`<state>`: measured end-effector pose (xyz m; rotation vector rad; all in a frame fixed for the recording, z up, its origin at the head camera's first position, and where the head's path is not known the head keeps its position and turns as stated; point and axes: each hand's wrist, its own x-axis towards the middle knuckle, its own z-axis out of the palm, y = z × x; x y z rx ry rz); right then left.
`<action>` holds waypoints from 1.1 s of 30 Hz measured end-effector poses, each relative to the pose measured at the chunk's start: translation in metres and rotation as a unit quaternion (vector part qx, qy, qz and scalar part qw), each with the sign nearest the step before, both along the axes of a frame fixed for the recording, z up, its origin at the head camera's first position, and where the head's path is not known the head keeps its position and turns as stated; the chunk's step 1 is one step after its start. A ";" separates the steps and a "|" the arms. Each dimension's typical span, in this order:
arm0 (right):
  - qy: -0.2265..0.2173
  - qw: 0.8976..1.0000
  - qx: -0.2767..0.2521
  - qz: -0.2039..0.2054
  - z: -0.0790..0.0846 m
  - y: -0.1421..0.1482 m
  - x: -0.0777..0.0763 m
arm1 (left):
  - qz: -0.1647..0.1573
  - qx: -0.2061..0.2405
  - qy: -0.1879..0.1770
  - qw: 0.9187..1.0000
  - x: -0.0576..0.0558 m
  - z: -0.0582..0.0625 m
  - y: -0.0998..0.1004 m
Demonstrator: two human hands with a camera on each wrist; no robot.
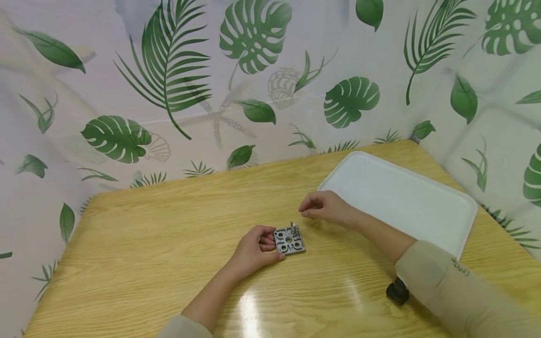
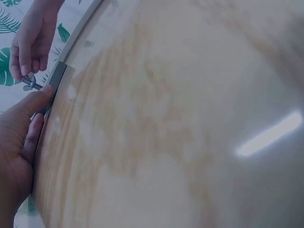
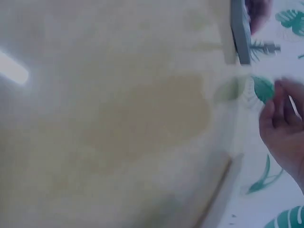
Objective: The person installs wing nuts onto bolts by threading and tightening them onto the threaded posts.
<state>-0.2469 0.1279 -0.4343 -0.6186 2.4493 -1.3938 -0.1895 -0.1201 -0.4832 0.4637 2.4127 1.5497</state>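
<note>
My left hand (image 1: 253,251) grips a small square grey metal plate (image 1: 289,245) by its left side and near corner, the thumb along the near edge. Several round holes pierce the plate. At its far right corner stands a bolt (image 1: 294,229), and the left wrist view shows a wing nut (image 2: 32,83) on it. Beyond the plate, to the right, my right hand (image 1: 327,206) hovers with fingers loosely bent. Nothing shows between them. The right wrist view has that hand (image 3: 285,126) apart from the plate (image 3: 241,33) and the upright bolt.
A white rectangular tray (image 1: 405,206) lies at the right rear of the wooden table (image 1: 169,244), partly behind my right forearm. Close to the right sleeve is a small black object (image 1: 398,292). A leaf-patterned cloth (image 1: 296,84) hangs around the table's far sides.
</note>
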 end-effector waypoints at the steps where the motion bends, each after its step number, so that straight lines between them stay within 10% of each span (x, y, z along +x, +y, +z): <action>1: -0.003 0.998 0.016 0.056 0.003 0.001 -0.008 | 0.000 -0.002 -0.002 1.000 0.000 0.000 0.000; 6: -0.086 0.969 0.056 0.223 0.019 -0.003 -0.038 | 0.000 -0.007 0.001 1.000 -0.002 0.000 -0.001; 13: -0.154 0.947 0.052 0.277 0.019 -0.012 -0.051 | -0.004 -0.004 0.004 1.000 0.000 0.002 0.000; 25: -0.135 0.960 0.035 0.242 0.013 -0.014 -0.042 | -0.001 0.001 0.005 1.000 -0.001 -0.001 -0.001; 33: -0.153 0.978 -0.009 0.143 -0.006 -0.006 -0.019 | -0.003 0.002 0.004 1.000 0.000 -0.001 -0.001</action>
